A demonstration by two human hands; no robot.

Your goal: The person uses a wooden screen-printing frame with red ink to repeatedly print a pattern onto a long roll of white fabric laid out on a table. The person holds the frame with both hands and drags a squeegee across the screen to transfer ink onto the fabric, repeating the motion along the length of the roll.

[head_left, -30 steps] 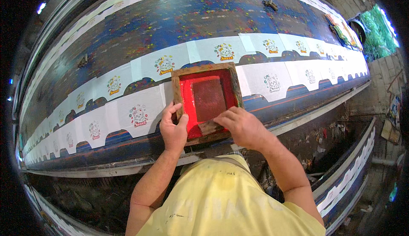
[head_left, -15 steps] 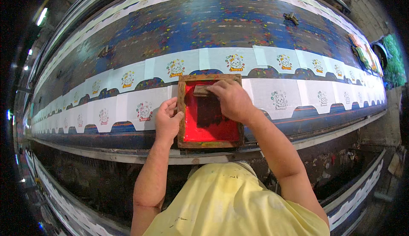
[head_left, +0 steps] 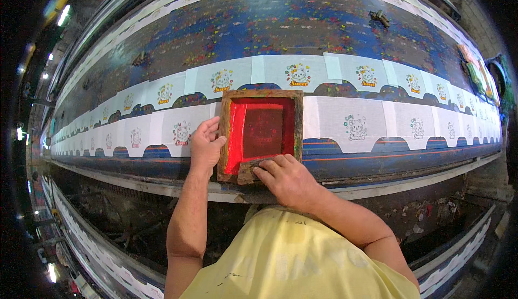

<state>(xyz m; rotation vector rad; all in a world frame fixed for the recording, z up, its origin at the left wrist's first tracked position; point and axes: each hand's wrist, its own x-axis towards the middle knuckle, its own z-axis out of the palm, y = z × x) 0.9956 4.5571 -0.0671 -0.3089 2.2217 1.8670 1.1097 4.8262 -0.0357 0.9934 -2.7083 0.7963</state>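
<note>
A wooden screen frame with red ink inside and a dark central mesh lies on white fabric pieces. My left hand is at its left side, thumb against the outer edge, fingers loosely bent and apart. My right hand grips a wooden squeegee at the near end of the screen, inside its lower edge. Printed cartoon designs show on the pieces to either side.
A long, paint-speckled table carries further rows of printed pieces, small dark metal objects and a colourful pile at the right. A metal rail runs along the near edge, with another rack below.
My right hand and squeegee went from the near end to the far end of the screen, then back to the near end, uncovering the mesh. My left hand stays beside the frame.
</note>
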